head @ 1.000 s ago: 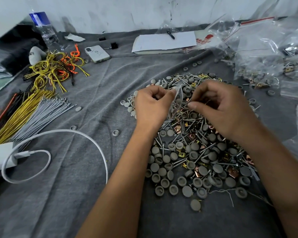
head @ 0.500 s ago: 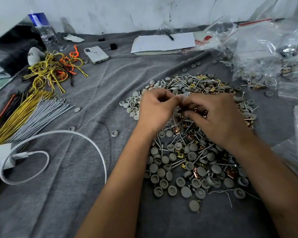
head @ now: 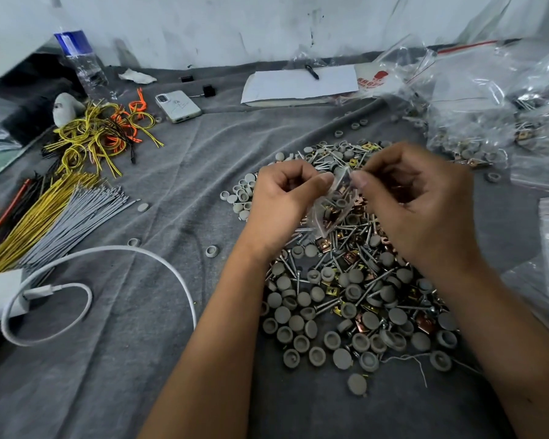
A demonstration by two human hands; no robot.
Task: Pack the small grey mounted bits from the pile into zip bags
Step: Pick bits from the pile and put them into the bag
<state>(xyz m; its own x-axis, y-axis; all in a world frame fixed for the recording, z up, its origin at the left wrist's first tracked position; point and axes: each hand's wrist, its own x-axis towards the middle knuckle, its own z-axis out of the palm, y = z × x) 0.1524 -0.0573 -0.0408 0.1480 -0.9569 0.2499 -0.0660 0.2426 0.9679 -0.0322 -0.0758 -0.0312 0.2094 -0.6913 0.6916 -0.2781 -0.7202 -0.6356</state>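
Two hands meet over a pile (head: 346,299) of small grey bits, screws and copper clips on a grey cloth (head: 140,359). The left hand (head: 282,201) and right hand (head: 425,210) each pinch the top of a small clear zip bag (head: 333,207), which holds a few pieces. More bags (head: 488,99) lie at two o'clock, wires (head: 86,137) at ten o'clock.

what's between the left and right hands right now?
Head view: a small clear zip bag with a few parts inside, pinched at its top by the left hand and right hand, above the pile.
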